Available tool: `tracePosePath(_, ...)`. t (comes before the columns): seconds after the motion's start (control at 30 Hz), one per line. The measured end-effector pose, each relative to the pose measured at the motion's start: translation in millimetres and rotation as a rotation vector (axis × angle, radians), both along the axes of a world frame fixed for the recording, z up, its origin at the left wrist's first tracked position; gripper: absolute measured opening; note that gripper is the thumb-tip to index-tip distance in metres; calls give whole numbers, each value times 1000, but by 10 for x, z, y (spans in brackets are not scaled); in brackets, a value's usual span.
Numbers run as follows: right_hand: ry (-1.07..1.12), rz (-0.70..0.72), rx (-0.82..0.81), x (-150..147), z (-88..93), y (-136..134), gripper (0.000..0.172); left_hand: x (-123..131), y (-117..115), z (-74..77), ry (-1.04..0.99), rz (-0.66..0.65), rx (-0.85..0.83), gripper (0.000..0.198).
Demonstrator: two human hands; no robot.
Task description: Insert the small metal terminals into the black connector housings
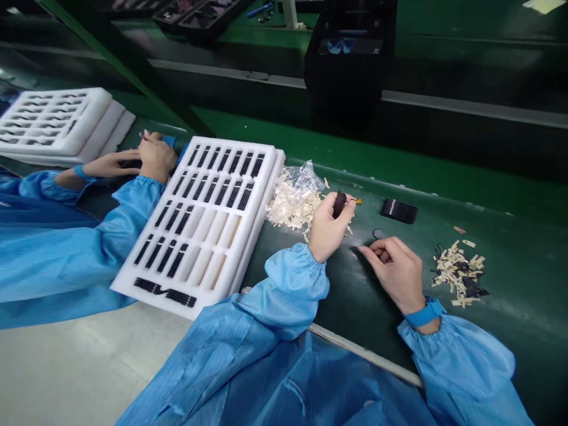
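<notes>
Nearest, on the green conveyor belt [510, 284]: right hand [394, 269], palm down, fingers half-curled, anything pinched beneath hidden. Just left: left hand [326, 228], fingertips gripping a small dark part [339, 204], shape hard to make out. Rightward, scattered beige scraps [459, 272]. Further left, white foam tray [208, 219], black strips in some slots. Behind, clear bag of pale strips [295, 198]; beyond, a co-worker's hands [155, 157], contents unclear.
</notes>
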State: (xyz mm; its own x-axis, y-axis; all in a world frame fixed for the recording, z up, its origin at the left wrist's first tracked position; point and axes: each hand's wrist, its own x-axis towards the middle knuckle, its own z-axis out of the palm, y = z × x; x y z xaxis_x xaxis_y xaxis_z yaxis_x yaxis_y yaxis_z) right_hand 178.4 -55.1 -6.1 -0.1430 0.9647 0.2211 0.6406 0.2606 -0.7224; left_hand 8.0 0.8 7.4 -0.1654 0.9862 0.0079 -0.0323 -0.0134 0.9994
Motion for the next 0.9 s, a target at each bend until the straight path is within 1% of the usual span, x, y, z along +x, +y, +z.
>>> tracePosePath(0.07, 62, -36, -32, 87, 9, -14, 25, -5, -49, 2, 149, -45, 79, 19)
tracePosePath(0.13, 205, -122, -152, 214, 18, -5, 28, -17, -94, -14, 348, -129, 204, 21)
tracePosePath(0.2, 411, -150, -352, 346, 38, 29, 35, -31, -125, -52, 572, -231, 362, 24)
tracePosePath(0.27, 584, -95, -564, 449, 75, 72, 41, -42, -137, -106, 763, -318, 492, 28)
tracePosePath(0.3, 636, -57, -648, 482, 96, 91, 42, -47, -138, -135, 828, -351, 529, 31)
tracePosePath(0.37, 690, -6, -757, 506, 134, 115, 44, -55, -137, -190, 901, -396, 561, 37)
tracePosePath(0.43, 718, 11, -797, 490, 154, 118, 44, -60, -140, -229, 927, -417, 589, 37)
tracePosePath(0.5, 751, 17, -810, 461, 148, 109, 43, -57, -151, -242, 925, -434, 597, 34)
tracePosePath(0.57, 782, -11, -791, 443, 122, 101, 42, -40, -166, -229, 890, -465, 532, 32)
tracePosePath(0.6, 787, -50, -756, 441, 105, 99, 41, -24, -175, -216, 853, -476, 456, 33)
tracePosePath(0.67, 744, -170, -634, 444, 75, 102, 38, 18, -191, -190, 731, -502, 238, 38)
tracePosePath(0.73, 652, -269, -507, 447, 57, 104, 35, 66, -204, -175, 538, -569, -11, 38)
tracePosePath(0.8, 569, -281, -429, 442, 51, 101, 32, 111, -208, -182, 307, -677, -202, 32)
tracePosePath(0.83, 541, -270, -404, 436, 48, 97, 31, 130, -207, -192, 198, -724, -258, 29)
tracePosePath(0.9, 497, -249, -368, 422, 35, 86, 29, 161, -197, -224, 28, -778, -315, 29)
